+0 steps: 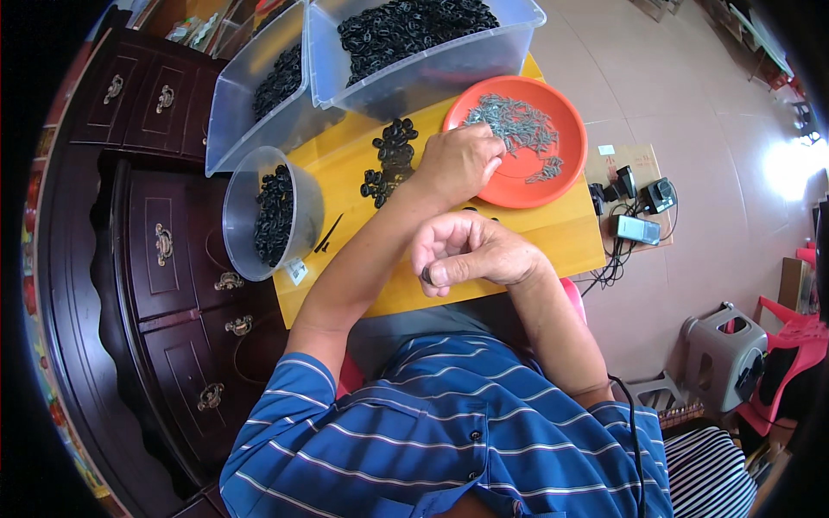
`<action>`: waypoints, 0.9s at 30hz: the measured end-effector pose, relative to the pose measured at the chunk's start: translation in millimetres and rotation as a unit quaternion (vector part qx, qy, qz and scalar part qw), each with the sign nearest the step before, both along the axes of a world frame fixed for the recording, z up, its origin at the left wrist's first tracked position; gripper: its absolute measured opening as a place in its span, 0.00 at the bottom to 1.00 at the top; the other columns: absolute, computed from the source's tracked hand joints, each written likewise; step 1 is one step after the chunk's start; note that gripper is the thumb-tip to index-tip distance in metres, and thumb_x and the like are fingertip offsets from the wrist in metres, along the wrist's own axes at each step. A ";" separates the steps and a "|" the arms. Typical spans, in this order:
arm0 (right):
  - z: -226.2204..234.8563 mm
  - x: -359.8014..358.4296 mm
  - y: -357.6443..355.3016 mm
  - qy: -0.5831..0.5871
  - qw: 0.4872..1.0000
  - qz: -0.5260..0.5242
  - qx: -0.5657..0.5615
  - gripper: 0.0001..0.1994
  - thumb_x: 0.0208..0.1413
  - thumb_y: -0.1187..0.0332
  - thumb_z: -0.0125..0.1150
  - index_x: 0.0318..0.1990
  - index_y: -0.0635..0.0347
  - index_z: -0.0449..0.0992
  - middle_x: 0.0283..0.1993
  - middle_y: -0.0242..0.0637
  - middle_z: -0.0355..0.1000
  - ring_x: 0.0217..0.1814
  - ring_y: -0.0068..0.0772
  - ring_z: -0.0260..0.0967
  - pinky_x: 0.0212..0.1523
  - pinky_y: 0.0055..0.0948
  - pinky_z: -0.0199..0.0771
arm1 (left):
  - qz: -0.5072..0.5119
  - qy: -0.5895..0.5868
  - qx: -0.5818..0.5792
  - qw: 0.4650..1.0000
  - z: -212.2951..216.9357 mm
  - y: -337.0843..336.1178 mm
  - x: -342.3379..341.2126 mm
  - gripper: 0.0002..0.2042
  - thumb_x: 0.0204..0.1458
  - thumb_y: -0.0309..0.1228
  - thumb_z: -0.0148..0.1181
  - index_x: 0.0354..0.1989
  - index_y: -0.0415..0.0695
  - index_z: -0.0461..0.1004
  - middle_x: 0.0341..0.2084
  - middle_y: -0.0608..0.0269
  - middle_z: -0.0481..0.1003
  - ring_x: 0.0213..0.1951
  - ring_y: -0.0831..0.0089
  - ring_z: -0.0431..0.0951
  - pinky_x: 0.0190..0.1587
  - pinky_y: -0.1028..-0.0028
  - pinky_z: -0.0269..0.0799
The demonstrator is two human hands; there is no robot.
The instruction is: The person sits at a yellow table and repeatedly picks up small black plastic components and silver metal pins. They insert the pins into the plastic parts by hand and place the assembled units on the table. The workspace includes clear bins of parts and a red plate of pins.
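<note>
My left hand (465, 161) reaches across to the orange round tray (574, 142). Its fingers are bent together at the edge of a pile of small silver metal pins or screws (516, 123); whatever they pinch is hidden. Nearer to me, my right hand (475, 250) is closed, with a small black piece (427, 274) between thumb and fingers. Little of that piece shows. To the left of my left hand, a loose heap of small black oval plastic parts (393, 160) lies on the yellow table (345, 285).
Two large clear bins (324, 104) of black parts stand at the far side. A round clear tub (298, 203) of black parts sits at the left, beside a thin black tool (328, 233). Dark wooden drawers (164, 224) line the left; a grey stool (721, 354) stands right.
</note>
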State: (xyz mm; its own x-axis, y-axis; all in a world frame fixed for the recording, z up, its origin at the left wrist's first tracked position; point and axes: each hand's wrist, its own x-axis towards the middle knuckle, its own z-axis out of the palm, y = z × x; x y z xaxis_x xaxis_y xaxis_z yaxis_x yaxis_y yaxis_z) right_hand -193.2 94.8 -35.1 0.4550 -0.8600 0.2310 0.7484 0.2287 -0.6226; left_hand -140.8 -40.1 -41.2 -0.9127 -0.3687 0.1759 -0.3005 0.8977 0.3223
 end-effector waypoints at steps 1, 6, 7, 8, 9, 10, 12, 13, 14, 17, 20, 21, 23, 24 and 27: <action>-0.2 0.5 -0.3 0.000 1.000 -0.001 -0.001 0.10 0.58 0.69 0.65 0.44 0.62 0.75 0.35 0.30 0.75 0.37 0.21 0.73 0.41 0.22 0.74 | -0.005 -0.001 0.000 1.000 0.4 -0.9 -0.8 0.04 0.50 0.31 0.61 0.32 0.48 0.80 0.32 0.66 0.77 0.36 0.63 0.79 0.37 0.64 0.76; 7.1 3.0 1.8 0.024 0.999 -0.027 0.033 0.07 0.57 0.74 0.64 0.41 0.64 0.75 0.33 0.34 0.75 0.35 0.23 0.74 0.37 0.22 0.74 | -0.063 -0.003 -0.040 0.997 1.4 -10.1 -7.5 0.06 0.49 0.31 0.62 0.35 0.47 0.80 0.33 0.63 0.77 0.38 0.61 0.79 0.39 0.63 0.76; 6.3 2.4 0.5 0.022 0.999 -0.014 0.029 0.07 0.57 0.74 0.63 0.42 0.63 0.75 0.34 0.33 0.76 0.36 0.22 0.74 0.38 0.22 0.74 | -0.075 -0.006 -0.047 0.996 1.6 -13.5 -10.4 0.07 0.49 0.31 0.62 0.35 0.46 0.80 0.33 0.61 0.78 0.38 0.60 0.79 0.40 0.63 0.76; 4.6 2.2 -1.3 0.023 1.000 -0.009 0.017 0.08 0.57 0.74 0.64 0.43 0.63 0.75 0.34 0.33 0.76 0.37 0.22 0.74 0.38 0.22 0.74 | -0.077 -0.011 -0.041 0.996 4.2 -14.3 -13.1 0.07 0.50 0.32 0.62 0.35 0.46 0.80 0.33 0.60 0.78 0.38 0.60 0.79 0.40 0.63 0.76; 2.5 3.5 -0.7 0.025 0.999 -0.013 0.020 0.08 0.57 0.74 0.64 0.43 0.63 0.75 0.34 0.33 0.76 0.36 0.21 0.74 0.37 0.21 0.74 | -0.084 -0.027 -0.058 0.994 4.7 -15.2 -14.6 0.07 0.50 0.30 0.59 0.36 0.49 0.80 0.32 0.61 0.77 0.38 0.60 0.79 0.38 0.61 0.76; 6.4 2.8 0.4 0.035 0.999 -0.012 0.019 0.08 0.57 0.74 0.64 0.43 0.62 0.75 0.35 0.34 0.76 0.36 0.20 0.73 0.37 0.21 0.74 | -0.086 -0.018 -0.048 0.995 6.2 -15.0 -15.1 0.05 0.50 0.30 0.60 0.35 0.49 0.80 0.32 0.61 0.77 0.37 0.60 0.79 0.38 0.61 0.76; 0.8 5.6 0.1 0.009 1.000 -0.008 0.015 0.09 0.56 0.72 0.65 0.43 0.62 0.75 0.35 0.33 0.76 0.36 0.20 0.74 0.37 0.20 0.74 | -0.082 -0.038 -0.044 0.995 5.7 -15.4 -19.2 0.04 0.49 0.31 0.62 0.31 0.46 0.78 0.30 0.58 0.76 0.35 0.56 0.79 0.37 0.58 0.76; -0.8 7.0 -0.7 0.007 1.000 -0.015 0.012 0.09 0.56 0.72 0.66 0.43 0.62 0.75 0.35 0.33 0.76 0.36 0.20 0.74 0.37 0.20 0.74 | -0.083 -0.057 -0.052 0.994 8.0 -15.9 -21.6 0.04 0.48 0.31 0.62 0.30 0.45 0.77 0.29 0.57 0.76 0.34 0.55 0.79 0.37 0.58 0.76; -1.7 6.1 -0.4 0.005 1.000 -0.020 0.009 0.09 0.56 0.72 0.66 0.42 0.61 0.75 0.35 0.33 0.76 0.36 0.20 0.74 0.37 0.20 0.75 | -0.083 -0.077 -0.061 0.992 10.2 -15.0 -26.0 0.05 0.48 0.31 0.61 0.29 0.43 0.77 0.29 0.55 0.76 0.34 0.54 0.79 0.37 0.57 0.75; -1.4 7.9 -1.0 0.000 1.000 -0.026 0.004 0.10 0.55 0.70 0.68 0.42 0.61 0.75 0.34 0.32 0.75 0.36 0.20 0.74 0.36 0.19 0.75 | -0.092 -0.111 -0.076 0.987 13.2 -12.0 -32.7 0.05 0.46 0.29 0.60 0.27 0.41 0.75 0.29 0.53 0.76 0.33 0.52 0.79 0.36 0.55 0.75; -4.8 10.8 -2.7 -0.005 1.000 -0.030 0.003 0.10 0.55 0.69 0.68 0.41 0.61 0.74 0.34 0.32 0.75 0.36 0.20 0.74 0.36 0.20 0.75 | -0.100 -0.104 -0.072 0.987 15.4 -13.0 -30.9 0.05 0.44 0.28 0.59 0.27 0.41 0.74 0.27 0.53 0.75 0.32 0.51 0.79 0.35 0.55 0.75; -5.6 11.5 -3.2 -0.003 0.999 -0.035 0.005 0.10 0.55 0.69 0.68 0.41 0.60 0.74 0.34 0.31 0.74 0.36 0.20 0.74 0.36 0.20 0.75 | -0.102 -0.099 -0.069 0.987 16.0 -12.3 -28.9 0.05 0.44 0.28 0.58 0.27 0.41 0.74 0.27 0.52 0.75 0.32 0.51 0.79 0.35 0.55 0.75; -7.5 11.2 -4.0 0.001 0.999 -0.045 0.008 0.10 0.55 0.69 0.68 0.41 0.60 0.74 0.34 0.31 0.74 0.36 0.21 0.74 0.36 0.20 0.75 | -0.097 -0.038 -0.036 0.994 20.4 -8.5 -25.1 0.05 0.43 0.27 0.58 0.28 0.40 0.72 0.26 0.52 0.75 0.30 0.49 0.77 0.34 0.54 0.74; -7.0 12.1 -4.4 -0.006 0.999 -0.051 0.010 0.10 0.55 0.69 0.68 0.42 0.60 0.74 0.34 0.31 0.74 0.36 0.21 0.74 0.36 0.20 0.75 | -0.093 -0.010 -0.019 0.995 23.1 -7.7 -20.0 0.05 0.43 0.27 0.58 0.28 0.40 0.71 0.25 0.52 0.75 0.28 0.48 0.77 0.33 0.54 0.73; -5.8 14.0 -5.8 -0.020 0.997 -0.067 0.019 0.10 0.56 0.68 0.67 0.42 0.58 0.73 0.34 0.30 0.74 0.36 0.21 0.74 0.36 0.20 0.74 | -0.065 0.085 0.091 0.990 34.0 -6.1 -2.3 0.05 0.43 0.22 0.57 0.28 0.40 0.69 0.22 0.54 0.73 0.22 0.57 0.75 0.28 0.61 0.71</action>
State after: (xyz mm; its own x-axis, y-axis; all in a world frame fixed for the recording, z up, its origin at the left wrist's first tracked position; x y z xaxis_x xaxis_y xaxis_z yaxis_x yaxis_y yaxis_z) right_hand -179.2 89.1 -40.9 0.3265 -0.9208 0.2133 0.7982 0.1478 -0.5840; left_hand -143.1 -46.2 -7.2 -0.9174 -0.2905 0.2719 -0.1149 0.8476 0.5181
